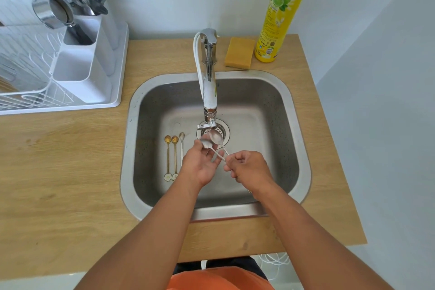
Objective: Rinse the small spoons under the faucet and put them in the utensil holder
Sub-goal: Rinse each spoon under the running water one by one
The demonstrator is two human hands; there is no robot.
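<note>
The right hand [249, 167] pinches the handles of two silver spoons [213, 141] whose bowls sit under the faucet [209, 101], while the left hand [200, 162], fingers loosely open, rubs one bowl. Three more spoons [174, 148] lie just left of it (untouched). Wet handles could slip toward the drain [223, 130]; the utensil holder [80, 66] stands far left.

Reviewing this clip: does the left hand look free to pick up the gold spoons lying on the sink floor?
Probably not at once. The left hand is rubbing the bowl of a silver spoon whose handle the right hand pinches. The gold spoons lie uncovered just beside it, so nothing blocks the path.
</note>
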